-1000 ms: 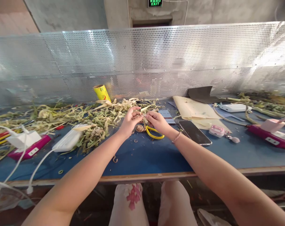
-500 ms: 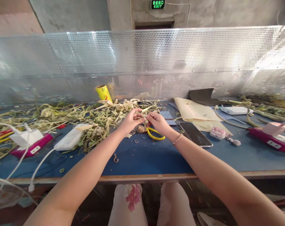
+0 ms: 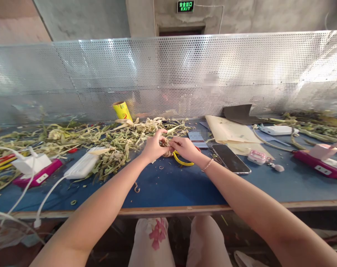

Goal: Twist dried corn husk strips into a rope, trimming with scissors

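My left hand point(image 3: 153, 145) and my right hand point(image 3: 185, 147) meet over the middle of the blue table point(image 3: 171, 185). Both pinch a small pale dried plant piece point(image 3: 166, 144) held between their fingertips, just above the tabletop. Yellow-handled scissors point(image 3: 182, 160) lie under my right hand. A heap of dried leaves and stalks point(image 3: 113, 139) lies just left of my hands. A bracelet circles my right wrist.
A perforated metal screen point(image 3: 168, 74) backs the table. A yellow roll point(image 3: 121, 110), a white power bank point(image 3: 81, 167) with cable, a pink device point(image 3: 36, 173), a black phone point(image 3: 231, 158), brown paper point(image 3: 226, 129), a pink earbud case point(image 3: 257, 157) lie around.
Both hands have come down a little toward the tabletop and closed tighter around the plant piece. The round curl that lay beside the scissors is now hidden by my fingers.
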The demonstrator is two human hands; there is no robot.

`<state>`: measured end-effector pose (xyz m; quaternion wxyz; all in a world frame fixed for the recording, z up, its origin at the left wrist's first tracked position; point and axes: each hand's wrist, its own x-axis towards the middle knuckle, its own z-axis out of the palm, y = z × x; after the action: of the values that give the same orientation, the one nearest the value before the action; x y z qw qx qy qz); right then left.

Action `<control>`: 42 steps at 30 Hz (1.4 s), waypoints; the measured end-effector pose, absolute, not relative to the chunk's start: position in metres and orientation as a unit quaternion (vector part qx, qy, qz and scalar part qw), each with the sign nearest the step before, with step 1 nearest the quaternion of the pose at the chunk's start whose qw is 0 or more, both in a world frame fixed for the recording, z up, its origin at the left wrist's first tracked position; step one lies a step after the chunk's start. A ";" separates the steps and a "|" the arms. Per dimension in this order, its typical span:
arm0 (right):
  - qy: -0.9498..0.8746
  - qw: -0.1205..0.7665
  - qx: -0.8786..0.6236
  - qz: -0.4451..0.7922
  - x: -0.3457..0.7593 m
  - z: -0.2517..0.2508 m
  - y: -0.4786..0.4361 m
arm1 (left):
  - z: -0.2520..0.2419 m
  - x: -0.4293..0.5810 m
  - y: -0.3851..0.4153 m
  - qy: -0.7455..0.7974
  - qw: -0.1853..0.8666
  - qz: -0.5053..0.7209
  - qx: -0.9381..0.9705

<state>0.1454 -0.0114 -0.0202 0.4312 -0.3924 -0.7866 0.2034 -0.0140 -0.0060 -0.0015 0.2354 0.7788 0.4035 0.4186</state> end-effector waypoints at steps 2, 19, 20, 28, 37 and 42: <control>-0.795 0.428 -0.392 0.176 0.146 -0.020 -0.011 | -0.002 -0.015 -0.005 0.396 0.251 0.419 0.778; -0.770 0.473 -0.355 0.240 0.142 -0.020 -0.014 | -0.009 -0.006 0.001 0.335 0.404 0.514 0.678; -0.772 0.472 -0.359 0.230 0.142 -0.020 -0.014 | -0.010 -0.005 0.002 0.338 0.389 0.520 0.681; -0.777 0.463 -0.363 0.225 0.140 -0.018 -0.017 | -0.014 -0.002 0.003 0.350 0.344 0.544 0.680; -0.765 0.459 -0.363 0.269 0.141 -0.020 -0.016 | -0.002 -0.014 -0.001 0.330 0.488 0.453 0.670; -0.766 0.464 -0.391 0.214 0.142 -0.019 -0.016 | 0.004 -0.018 0.001 0.331 0.528 0.414 0.663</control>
<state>0.1424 -0.0162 -0.0194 0.4637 -0.3911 -0.7657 0.2141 -0.0179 0.0006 0.0042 0.5281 0.6635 0.3313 0.4137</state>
